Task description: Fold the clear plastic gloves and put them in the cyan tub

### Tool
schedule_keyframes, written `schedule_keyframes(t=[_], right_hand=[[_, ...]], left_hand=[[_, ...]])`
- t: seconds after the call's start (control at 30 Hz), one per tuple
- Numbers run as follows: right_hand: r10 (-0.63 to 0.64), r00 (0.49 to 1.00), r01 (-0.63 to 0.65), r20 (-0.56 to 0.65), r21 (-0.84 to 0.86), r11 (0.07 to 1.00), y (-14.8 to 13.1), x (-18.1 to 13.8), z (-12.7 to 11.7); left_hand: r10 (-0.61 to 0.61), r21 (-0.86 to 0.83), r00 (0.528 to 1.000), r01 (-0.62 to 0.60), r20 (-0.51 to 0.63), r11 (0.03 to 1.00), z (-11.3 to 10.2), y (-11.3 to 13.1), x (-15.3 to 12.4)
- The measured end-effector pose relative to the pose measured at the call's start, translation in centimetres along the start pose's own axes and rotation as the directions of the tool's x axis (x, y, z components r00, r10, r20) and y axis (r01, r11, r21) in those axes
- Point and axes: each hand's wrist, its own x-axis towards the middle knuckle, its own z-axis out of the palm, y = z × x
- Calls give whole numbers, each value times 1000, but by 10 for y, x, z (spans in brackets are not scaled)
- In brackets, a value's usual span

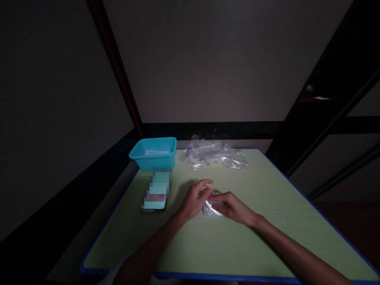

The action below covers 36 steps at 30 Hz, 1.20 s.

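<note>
A small clear plastic bag (211,210) lies on the table in front of me, shiny and partly covered by my fingers. My left hand (196,198) is at its upper left corner, thumb and fingers pinched there while one finger sticks out to the right. From the right, my right hand (234,208) reaches over the same bag, its index finger along the upper edge and its thumb lower down on the film. The fingertips of both hands meet near that corner. What the bag contains, if anything, I cannot make out.
A turquoise plastic basket (154,161) with something pale inside stands at the table's back left. Before it lies a phone-like flat object (158,192), blurred by pixels. Crumpled clear plastic bags (212,154) are heaped at the back edge. The pale green table (267,245) has a blue rim.
</note>
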Motion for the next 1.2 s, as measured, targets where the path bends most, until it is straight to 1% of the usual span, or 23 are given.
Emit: schedule_keyframes(t=[0.1, 0.17, 0.27, 0.33, 0.5, 0.6, 0.7, 0.8, 0.9, 1.07, 1.2], right_hand=[[10, 1000, -10, -14, -22, 1000, -1, 0, 0], [15, 1000, -16, -22, -28, 999, -1, 0, 0], [24, 999, -25, -40, -6, 1000, 1, -1, 0], [38, 997, -36, -69, 27, 999, 3, -1, 0], [57, 992, -47, -109, 95, 994, 6, -2, -1], [43, 993, -30, -112, 109, 994, 7, -2, -2], [49, 994, -38, -100, 111, 993, 7, -2, -1], [67, 991, -52, -115, 128, 990, 5, -2, 0], [87, 985, -59, -149, 183, 981, 2, -1, 0], [124, 961, -54, -246, 275, 960, 3, 1, -1], [151, 950, -66, -273, 298, 952, 5, 2, 1]], left_hand=[[25, 7, 1000, -25, 8, 1000, 2, 3, -2], [17, -39, 1000, -18, -25, 999, 2, 4, -1], [-54, -142, 992, 37, -117, 989, -1, 3, 4], [-107, -176, 983, 81, -147, 981, -5, 0, 8], [-221, -227, 967, 189, -128, 956, -9, -8, 9], [-257, -236, 960, 226, -109, 945, -6, -10, 8], [-260, -238, 959, 227, -117, 945, -4, -9, 7], [-250, -247, 957, 209, -148, 946, -4, -7, 7], [-242, -261, 952, 189, -189, 947, -6, -6, 8], [-239, -288, 940, 165, -244, 943, -7, -8, 10], [-237, -316, 931, 145, -277, 938, -6, -7, 11]])
